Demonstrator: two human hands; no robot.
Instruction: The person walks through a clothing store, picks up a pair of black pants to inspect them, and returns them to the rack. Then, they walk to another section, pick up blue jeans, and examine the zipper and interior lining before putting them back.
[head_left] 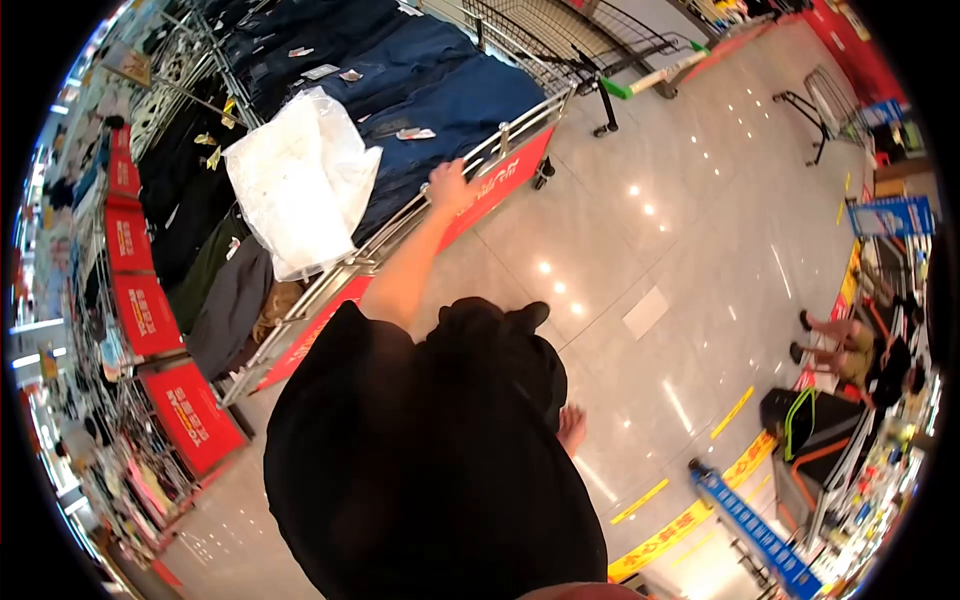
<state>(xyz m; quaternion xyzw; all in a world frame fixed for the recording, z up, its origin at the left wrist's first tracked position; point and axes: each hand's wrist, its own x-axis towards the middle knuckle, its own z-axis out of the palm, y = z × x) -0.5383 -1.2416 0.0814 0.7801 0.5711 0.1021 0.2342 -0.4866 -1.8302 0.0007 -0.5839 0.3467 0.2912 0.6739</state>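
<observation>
My left hand (450, 185) reaches forward to the display stand and is closed over its metal rail (485, 155). Just past the rail, dark blue folded clothes (440, 100) with paper tags lie on the stand. A white item in a clear plastic bag (300, 185) rests on top of them, left of my left hand. My right hand (572, 428) hangs low beside my black-clothed body, partly hidden by it. Its visible fingers look loose and slightly apart, with nothing seen in them.
Red signs (190, 415) line the stands at left. A shopping cart (655, 70) with a green-edged handle stands beyond the display, another cart (825, 105) farther right. A seated person (865, 350), a blue barrier (755, 525) and yellow floor strips (735, 412) are at right.
</observation>
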